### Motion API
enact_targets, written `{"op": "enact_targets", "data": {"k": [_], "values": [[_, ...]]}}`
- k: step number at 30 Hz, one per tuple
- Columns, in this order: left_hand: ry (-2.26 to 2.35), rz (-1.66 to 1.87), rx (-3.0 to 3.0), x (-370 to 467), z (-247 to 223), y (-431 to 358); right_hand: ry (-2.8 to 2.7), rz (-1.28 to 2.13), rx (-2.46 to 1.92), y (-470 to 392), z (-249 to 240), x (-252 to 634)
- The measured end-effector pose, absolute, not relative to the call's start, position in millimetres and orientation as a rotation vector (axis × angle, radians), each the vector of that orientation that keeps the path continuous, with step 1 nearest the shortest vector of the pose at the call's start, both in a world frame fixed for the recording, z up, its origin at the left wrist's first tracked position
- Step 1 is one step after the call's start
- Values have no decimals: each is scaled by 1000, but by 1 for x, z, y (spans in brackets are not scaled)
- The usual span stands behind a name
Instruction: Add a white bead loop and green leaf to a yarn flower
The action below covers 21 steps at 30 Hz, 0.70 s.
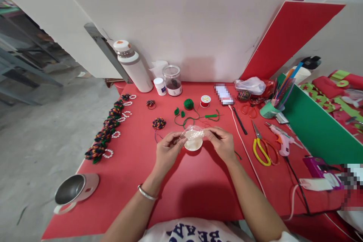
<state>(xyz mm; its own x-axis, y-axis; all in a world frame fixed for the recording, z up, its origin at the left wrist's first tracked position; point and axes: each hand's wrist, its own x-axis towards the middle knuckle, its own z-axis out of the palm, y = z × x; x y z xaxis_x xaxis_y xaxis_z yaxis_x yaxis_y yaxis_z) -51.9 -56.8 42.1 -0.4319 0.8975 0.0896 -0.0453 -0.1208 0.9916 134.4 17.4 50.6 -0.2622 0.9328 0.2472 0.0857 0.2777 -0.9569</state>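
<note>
Your left hand (171,148) and right hand (222,143) pinch opposite ends of a clear bag of white beads (196,134) over a pale dish (193,145).

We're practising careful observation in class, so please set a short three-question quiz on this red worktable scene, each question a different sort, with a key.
1. Multiple choice: What do the left hand and right hand hold?
A) A spool of red thread
B) A clear packet of white beads
C) A green-handled hook

2. True or false: The mug stands nearer the left hand than the right hand.

3. Fill in: Seen by the wearer, the tall white flask stands to the ____ of the clear jar.

Key: 1. B; 2. True; 3. left
</note>
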Motion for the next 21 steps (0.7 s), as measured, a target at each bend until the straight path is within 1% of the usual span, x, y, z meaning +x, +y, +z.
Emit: {"op": "enact_targets", "data": {"k": [4,7,10,16,21], "values": [[1382,1671,799,-51,43,-56,-1604,1129,-887,20,52,131],[1353,1669,715,-49,44,-56,-1620,1209,-856,22,55,128],[1336,1669,699,-48,45,-56,-1634,1280,-872,22,60,124],[1295,1644,699,-43,45,-54,-1601,1228,-944,23,65,119],[1238,1670,619,-41,43,-51,-1585,1365,-939,23,57,119]]}}
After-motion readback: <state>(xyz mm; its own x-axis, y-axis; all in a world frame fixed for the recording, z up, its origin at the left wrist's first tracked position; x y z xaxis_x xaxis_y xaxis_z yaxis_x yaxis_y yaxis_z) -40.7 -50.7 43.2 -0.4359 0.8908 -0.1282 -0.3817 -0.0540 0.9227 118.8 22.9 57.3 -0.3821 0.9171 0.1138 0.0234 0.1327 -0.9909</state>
